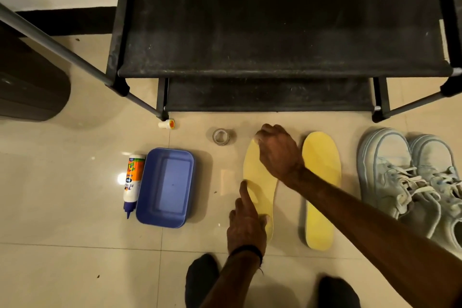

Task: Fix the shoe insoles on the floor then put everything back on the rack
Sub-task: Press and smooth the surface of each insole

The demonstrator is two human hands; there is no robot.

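Two yellow insoles lie side by side on the tiled floor. My left hand point(246, 220) rests on the heel half of the left insole point(260, 180), index finger stretched along its left edge and thumb on its heel. My right hand point(277, 152) reaches across with its fingers curled over the toe end of that same insole. The right insole point(321, 182) lies untouched, partly crossed by my right forearm. A pair of pale blue sneakers point(410, 182) stands at the right. The black shoe rack point(250, 32) stands just beyond, both shelves bare.
A glue bottle point(132, 180) lies next to a blue plastic tray point(166, 187) on the left. A tape roll point(221, 136) and the glue cap point(167, 124) sit near the rack's front leg. A dark bin point(30, 92) stands far left. My dark-socked feet are at the bottom.
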